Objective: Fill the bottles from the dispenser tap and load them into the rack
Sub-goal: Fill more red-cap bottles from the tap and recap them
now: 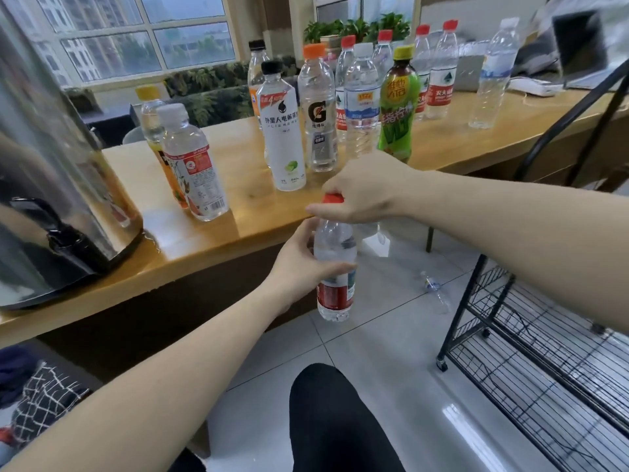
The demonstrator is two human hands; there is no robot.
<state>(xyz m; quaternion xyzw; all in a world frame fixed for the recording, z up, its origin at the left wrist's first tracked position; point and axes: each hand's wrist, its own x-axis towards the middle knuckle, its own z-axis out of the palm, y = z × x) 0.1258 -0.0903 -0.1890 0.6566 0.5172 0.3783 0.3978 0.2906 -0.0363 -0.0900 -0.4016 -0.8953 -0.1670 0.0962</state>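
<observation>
A clear water bottle [335,291] with a red label is held upright in the air in front of the table edge. My left hand [299,264] grips its body from the left. My right hand [360,192] comes from the right and pinches its red cap [333,198] from above. The steel dispenser [44,172] stands at the left end of the wooden table [211,247], its black tap [64,240] facing the edge. The black wire rack [531,338] stands on the floor at the right, its shelves bare where visible.
Several capped bottles stand in a cluster on the table, among them a white one [284,137], a green one [398,107] and a red-labelled one near the dispenser [194,165]. A crushed bottle [434,289] lies on the tiled floor. A laptop [582,52] sits at the far right.
</observation>
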